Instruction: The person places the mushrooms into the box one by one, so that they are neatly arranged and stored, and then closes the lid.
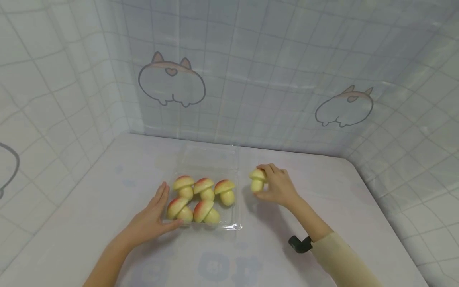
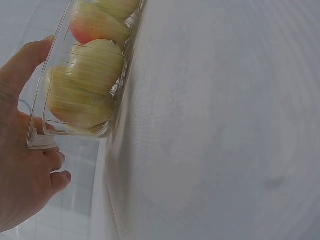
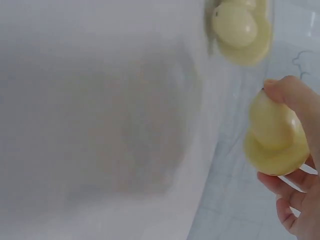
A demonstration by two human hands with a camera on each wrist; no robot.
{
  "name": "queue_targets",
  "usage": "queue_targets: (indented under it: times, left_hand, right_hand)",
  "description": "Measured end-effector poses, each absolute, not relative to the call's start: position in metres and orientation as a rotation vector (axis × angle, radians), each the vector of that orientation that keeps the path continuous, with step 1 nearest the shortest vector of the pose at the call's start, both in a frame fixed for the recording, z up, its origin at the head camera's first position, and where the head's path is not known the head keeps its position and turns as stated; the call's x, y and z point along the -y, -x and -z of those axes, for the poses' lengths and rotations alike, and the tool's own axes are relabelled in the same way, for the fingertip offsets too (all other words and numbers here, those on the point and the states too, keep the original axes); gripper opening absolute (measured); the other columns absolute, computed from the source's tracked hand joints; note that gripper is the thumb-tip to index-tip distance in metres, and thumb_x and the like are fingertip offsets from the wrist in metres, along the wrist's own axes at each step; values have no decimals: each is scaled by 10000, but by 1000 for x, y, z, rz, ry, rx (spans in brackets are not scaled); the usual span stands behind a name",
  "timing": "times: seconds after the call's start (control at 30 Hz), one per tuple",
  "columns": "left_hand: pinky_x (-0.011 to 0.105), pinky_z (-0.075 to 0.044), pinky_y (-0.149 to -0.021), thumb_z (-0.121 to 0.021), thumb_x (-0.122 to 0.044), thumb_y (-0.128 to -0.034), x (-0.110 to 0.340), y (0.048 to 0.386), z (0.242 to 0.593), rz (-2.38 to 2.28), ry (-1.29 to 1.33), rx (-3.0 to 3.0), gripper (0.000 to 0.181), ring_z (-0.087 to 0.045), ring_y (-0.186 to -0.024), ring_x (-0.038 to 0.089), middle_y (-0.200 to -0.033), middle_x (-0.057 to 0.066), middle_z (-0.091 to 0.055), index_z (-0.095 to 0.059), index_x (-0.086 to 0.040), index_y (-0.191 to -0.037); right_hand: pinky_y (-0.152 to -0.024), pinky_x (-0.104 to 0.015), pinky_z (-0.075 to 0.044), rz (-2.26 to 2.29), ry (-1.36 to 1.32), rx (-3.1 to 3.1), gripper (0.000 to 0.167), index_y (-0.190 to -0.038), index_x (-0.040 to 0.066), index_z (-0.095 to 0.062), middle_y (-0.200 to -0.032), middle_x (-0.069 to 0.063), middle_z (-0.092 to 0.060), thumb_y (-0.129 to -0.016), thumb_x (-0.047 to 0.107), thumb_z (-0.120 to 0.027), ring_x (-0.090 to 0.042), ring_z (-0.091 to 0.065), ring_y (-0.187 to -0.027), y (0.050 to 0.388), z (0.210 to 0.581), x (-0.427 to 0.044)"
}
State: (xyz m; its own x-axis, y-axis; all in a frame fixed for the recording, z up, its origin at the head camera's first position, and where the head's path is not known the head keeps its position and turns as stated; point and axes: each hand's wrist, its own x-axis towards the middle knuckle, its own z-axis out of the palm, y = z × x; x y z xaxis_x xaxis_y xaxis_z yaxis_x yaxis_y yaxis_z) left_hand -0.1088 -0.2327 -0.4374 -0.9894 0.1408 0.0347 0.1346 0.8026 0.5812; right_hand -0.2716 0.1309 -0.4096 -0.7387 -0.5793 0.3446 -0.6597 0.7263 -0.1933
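A clear plastic clamshell box (image 1: pixel 231 223) lies on the table with its lid (image 1: pixel 211 157) folded back toward the wall. Inside it sit several yellow toy mushrooms (image 1: pixel 206 211) with red-tinged caps, in two rows. The front right of the box holds no mushroom. My left hand (image 1: pixel 152 219) rests against the box's left side and front corner, fingers fairly straight and thumb along the front edge. To the right of the box, my right hand (image 1: pixel 279 185) grips another toy mushroom (image 3: pixel 275 127) between thumb and fingers, raised above the table, cap upward in the head view.
A dark green bent object (image 1: pixel 299 244) lies under my right forearm, partly hidden by the sleeve. The white table (image 1: pixel 136 263) meets a grid-patterned curtain (image 1: pixel 251 99) at the back and on both sides.
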Motion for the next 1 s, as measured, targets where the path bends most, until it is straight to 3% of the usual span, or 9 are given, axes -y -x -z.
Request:
queue_targets:
  times: [1.0]
  left_hand:
    - [696,-305,-978,-645,-569,-850,231,107,436,-956,-219,-2969,1115,-132,-1381,521,-1581,239,41,2,54,-1511]
  right_hand:
    - [-821,-371,-413,-624,-1163,2399,786,-1258,116,-518,-1163,-14,-573,-612,399,-866,-154,-541,-1001,240,381,-97]
